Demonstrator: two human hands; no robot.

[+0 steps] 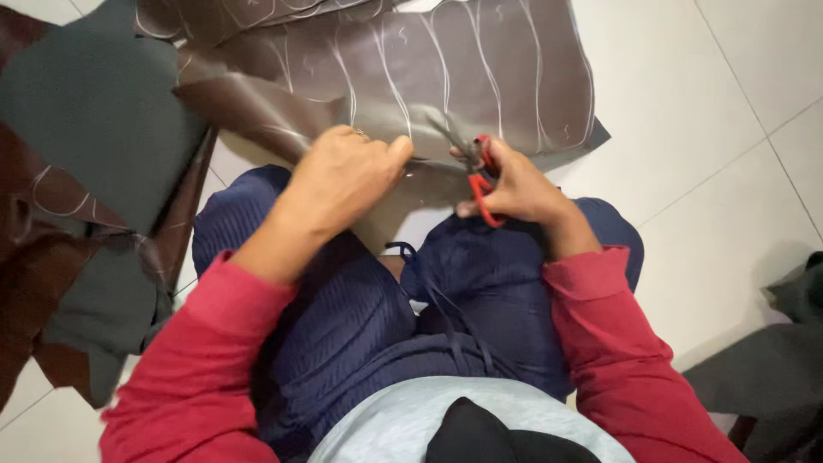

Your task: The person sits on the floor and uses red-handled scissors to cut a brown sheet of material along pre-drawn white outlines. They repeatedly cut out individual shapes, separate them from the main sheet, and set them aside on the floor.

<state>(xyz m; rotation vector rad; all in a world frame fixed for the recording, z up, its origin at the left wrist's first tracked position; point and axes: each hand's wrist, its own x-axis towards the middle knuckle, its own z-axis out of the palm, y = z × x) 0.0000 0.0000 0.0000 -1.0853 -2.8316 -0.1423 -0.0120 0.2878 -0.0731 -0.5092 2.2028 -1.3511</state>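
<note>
The left hand (347,176) pinches the chalk-marked brown leather sheet (446,69) taut so the right hand (514,184), gripping red-handled scissors (478,171), cuts cleanly.

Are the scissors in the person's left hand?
No, the red-handled scissors sit in the right hand, while the left hand grips the brown sheet.

Right hand (514,184) grips red-handled scissors (477,171), blades biting into the brown leather-like sheet marked with white curved outlines (463,69). Left hand (347,176) pinches the sheet's edge just beside the blades, above knees in blue trousers (360,317) over the white tiled floor (711,129).
</note>
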